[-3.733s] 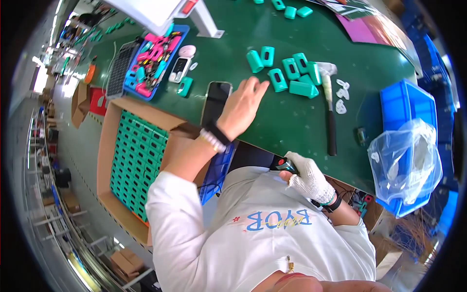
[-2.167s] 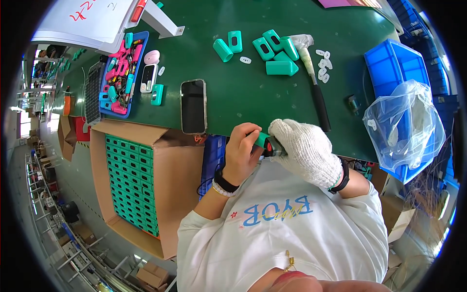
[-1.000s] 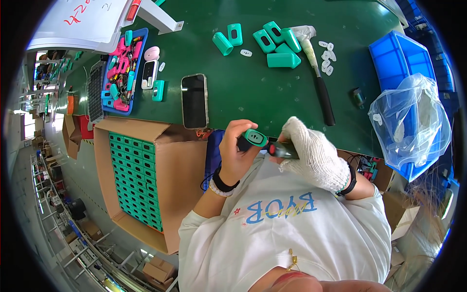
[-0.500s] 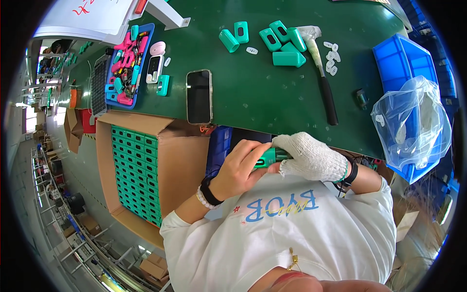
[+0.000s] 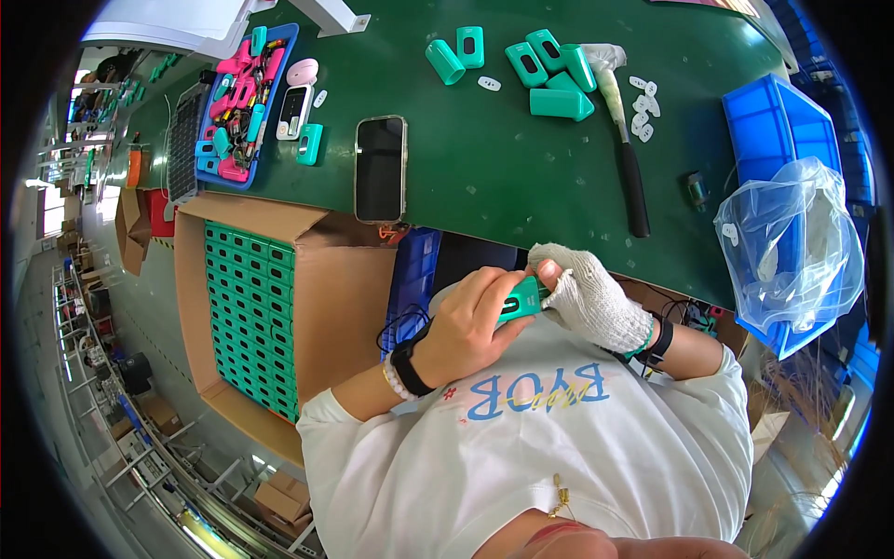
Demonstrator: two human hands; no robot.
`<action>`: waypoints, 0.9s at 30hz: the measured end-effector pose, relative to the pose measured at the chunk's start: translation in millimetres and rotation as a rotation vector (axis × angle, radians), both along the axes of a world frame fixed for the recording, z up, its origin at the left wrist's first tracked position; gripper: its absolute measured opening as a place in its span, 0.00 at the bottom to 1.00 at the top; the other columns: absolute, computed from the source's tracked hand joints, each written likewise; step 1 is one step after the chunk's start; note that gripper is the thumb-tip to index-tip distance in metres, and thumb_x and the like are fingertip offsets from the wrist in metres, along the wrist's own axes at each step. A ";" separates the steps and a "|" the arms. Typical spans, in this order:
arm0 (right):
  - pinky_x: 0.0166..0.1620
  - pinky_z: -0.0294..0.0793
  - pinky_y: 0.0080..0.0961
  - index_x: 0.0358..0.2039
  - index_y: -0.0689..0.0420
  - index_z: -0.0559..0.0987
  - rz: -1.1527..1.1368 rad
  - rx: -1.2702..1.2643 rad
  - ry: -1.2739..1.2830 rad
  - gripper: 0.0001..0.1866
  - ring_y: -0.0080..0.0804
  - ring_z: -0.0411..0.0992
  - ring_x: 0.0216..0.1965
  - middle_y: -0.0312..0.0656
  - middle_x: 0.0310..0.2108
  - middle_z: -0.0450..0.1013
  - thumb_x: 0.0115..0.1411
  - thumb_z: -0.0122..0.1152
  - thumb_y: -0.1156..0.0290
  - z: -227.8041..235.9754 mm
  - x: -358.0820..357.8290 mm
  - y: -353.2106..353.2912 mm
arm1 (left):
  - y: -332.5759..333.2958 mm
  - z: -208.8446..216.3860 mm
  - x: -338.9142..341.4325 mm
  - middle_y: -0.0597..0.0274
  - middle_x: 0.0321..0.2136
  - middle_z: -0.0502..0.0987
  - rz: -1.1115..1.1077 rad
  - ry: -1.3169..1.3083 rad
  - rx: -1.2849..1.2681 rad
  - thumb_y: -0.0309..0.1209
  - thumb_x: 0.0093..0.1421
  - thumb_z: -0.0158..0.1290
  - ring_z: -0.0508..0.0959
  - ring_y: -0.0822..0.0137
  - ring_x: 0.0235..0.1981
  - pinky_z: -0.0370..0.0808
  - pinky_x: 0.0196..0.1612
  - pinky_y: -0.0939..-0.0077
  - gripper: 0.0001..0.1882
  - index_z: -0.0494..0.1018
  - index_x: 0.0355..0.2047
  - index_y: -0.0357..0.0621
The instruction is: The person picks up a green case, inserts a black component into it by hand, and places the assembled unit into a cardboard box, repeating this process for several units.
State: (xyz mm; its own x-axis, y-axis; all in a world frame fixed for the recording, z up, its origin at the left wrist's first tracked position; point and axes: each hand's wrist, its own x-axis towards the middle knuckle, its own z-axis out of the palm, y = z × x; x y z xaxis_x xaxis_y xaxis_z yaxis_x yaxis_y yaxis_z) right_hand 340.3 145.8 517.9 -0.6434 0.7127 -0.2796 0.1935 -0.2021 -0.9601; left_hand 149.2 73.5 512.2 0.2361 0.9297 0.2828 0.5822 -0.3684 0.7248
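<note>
Close in front of my chest, my left hand (image 5: 470,321), bare, is closed round a green plastic device casing (image 5: 522,298) with a dark oval window. My right hand (image 5: 601,300), in a white knitted glove with the thumb tip bare, is curled against the casing's right end. Its fingers hide most of that end; only a sliver of something dark shows between glove and casing. On the table beyond lie more green casings (image 5: 557,102), a small white label piece (image 5: 489,84) and a hammer (image 5: 631,182) with a wrapped head and black handle.
A cardboard box (image 5: 345,289) packed with green devices stands at left. A phone (image 5: 381,172) lies near the table edge, with a blue tray (image 5: 291,51) of pink and green parts farther left. At right, a plastic bag (image 5: 792,242) hangs over a blue bin (image 5: 773,102).
The casing has tilted slightly in my left hand. My right hand has shifted at its end, its thumb now raised on top, and the dark insides seen there before are mostly covered.
</note>
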 end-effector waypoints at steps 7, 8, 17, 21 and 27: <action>0.24 0.65 0.22 0.38 0.59 0.73 0.130 -0.371 -0.107 0.22 0.16 0.61 0.20 0.32 0.20 0.65 0.72 0.46 0.50 14.9 9.3 16.0 | 12.5 -8.8 -8.2 0.50 0.40 0.75 -0.067 -0.110 -0.120 0.25 0.45 0.70 0.78 0.52 0.38 0.77 0.40 0.65 0.30 0.72 0.49 0.36; 0.24 0.65 0.22 0.38 0.59 0.73 0.133 -0.370 -0.107 0.22 0.16 0.61 0.20 0.32 0.20 0.65 0.72 0.46 0.50 14.7 9.9 16.1 | 13.5 -6.3 -12.6 0.50 0.40 0.75 -0.098 -0.147 -0.164 0.24 0.44 0.70 0.78 0.52 0.38 0.77 0.41 0.65 0.31 0.71 0.50 0.37; 0.27 0.68 0.21 0.50 0.60 0.72 0.274 -0.086 -0.134 0.23 0.20 0.67 0.22 0.37 0.25 0.72 0.69 0.54 0.52 26.4 12.9 23.1 | 11.0 5.8 -31.1 0.54 0.43 0.74 -0.038 -0.171 -0.104 0.21 0.46 0.69 0.79 0.57 0.42 0.77 0.45 0.70 0.32 0.70 0.52 0.41; 0.27 0.68 0.19 0.47 0.60 0.72 0.293 -0.130 -0.086 0.22 0.18 0.68 0.24 0.37 0.27 0.73 0.68 0.56 0.52 25.0 14.2 20.6 | 0.1 2.0 -28.7 0.56 0.44 0.75 0.052 -0.546 -0.294 0.20 0.48 0.68 0.78 0.62 0.43 0.77 0.46 0.72 0.30 0.71 0.51 0.40; 0.29 0.69 0.20 0.45 0.61 0.72 0.287 -0.080 0.051 0.15 0.19 0.69 0.26 0.38 0.29 0.73 0.65 0.62 0.65 15.5 -1.7 12.6 | -2.6 5.5 -32.2 0.57 0.45 0.74 0.076 -0.754 -0.370 0.22 0.53 0.67 0.76 0.69 0.43 0.75 0.47 0.75 0.24 0.73 0.49 0.35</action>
